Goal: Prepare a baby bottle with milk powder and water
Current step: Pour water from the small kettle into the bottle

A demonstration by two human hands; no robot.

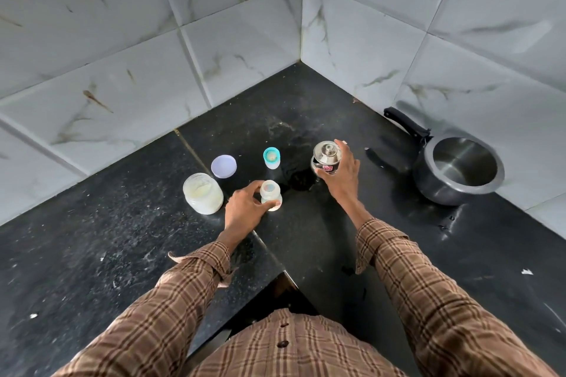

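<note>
Your left hand grips the open baby bottle standing at frame centre on the desk. Your right hand is clamped round the steel container, presumably the water. The powder jar stands open at left, its lid beside it. The teat cap is off. Water and capping seem left; powder inside the bottle can't be told.

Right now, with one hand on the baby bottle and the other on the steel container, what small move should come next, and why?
Probably lift the steel container toward the open baby bottle: the right hand already grips it, the left hand steadies the bottle, and its teal cap stands aside.
</note>
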